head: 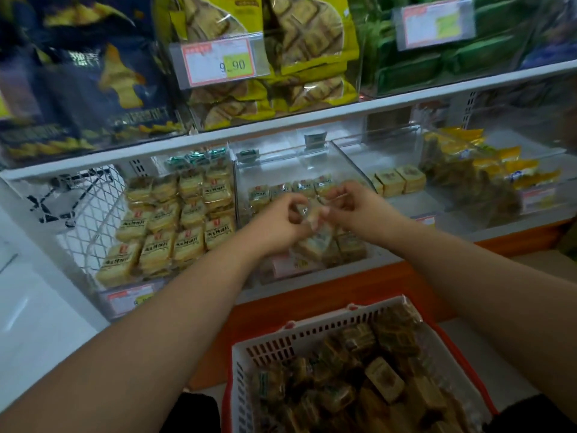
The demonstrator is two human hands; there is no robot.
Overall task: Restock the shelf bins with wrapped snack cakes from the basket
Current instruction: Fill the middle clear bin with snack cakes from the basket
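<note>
Both my hands reach into the middle clear shelf bin (352,157). My left hand (281,221) and my right hand (352,210) pinch the same wrapped snack cake (312,215) between their fingertips, above a few cakes lying in the bin (324,248). A row of wrapped cakes (290,190) lines the bin's back. Below, a white basket (281,345) with a red frame holds several wrapped cakes (374,379).
The left bin (175,223) is packed with yellow wrapped cakes beside a white wire divider (90,214). The right bin holds a few square cakes (396,179) and yellow packets (487,170). Bagged snacks and a price tag (218,62) fill the shelf above.
</note>
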